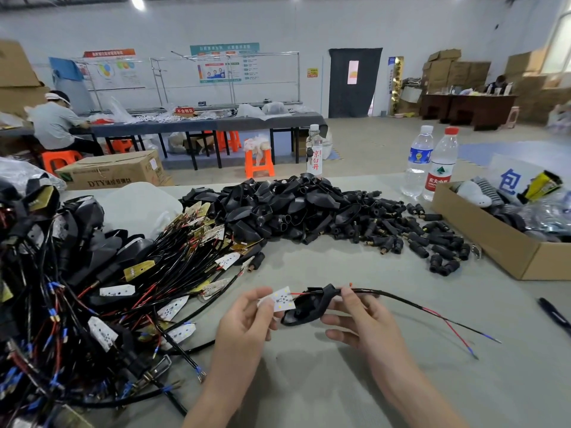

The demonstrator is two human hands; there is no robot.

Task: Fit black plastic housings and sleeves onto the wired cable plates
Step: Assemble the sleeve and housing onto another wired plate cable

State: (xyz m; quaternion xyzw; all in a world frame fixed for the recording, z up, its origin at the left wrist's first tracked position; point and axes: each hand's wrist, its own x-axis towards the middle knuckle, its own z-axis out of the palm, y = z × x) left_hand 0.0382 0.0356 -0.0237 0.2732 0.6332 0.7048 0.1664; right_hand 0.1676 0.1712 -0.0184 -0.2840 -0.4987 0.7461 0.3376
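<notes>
Housing (304, 310) lies left-right, mouth toward plate (282, 298), cable (386, 296) trailing right.

1. A white wall (278, 29) spans the far side from 10 to 2 o'clock, with printed posters (219, 64) at 12 o'clock.
2. A dark door (354, 97) with a lit pane stands at 1 o'clock.
3. A long dark table (197, 124) runs at 11 o'clock, with orange stools (259, 164) by it and a seated person (54, 125) at 10 o'clock.
4. A brown desk (466, 108) sits at 2 o'clock, with stacked cartons (457, 71) behind it.
5. A bright window (559, 54) glows towards 3 o'clock.
6. A ceiling lamp (137, 1) shines at 11 o'clock.
7. The floor (370, 140) is pale grey.
</notes>
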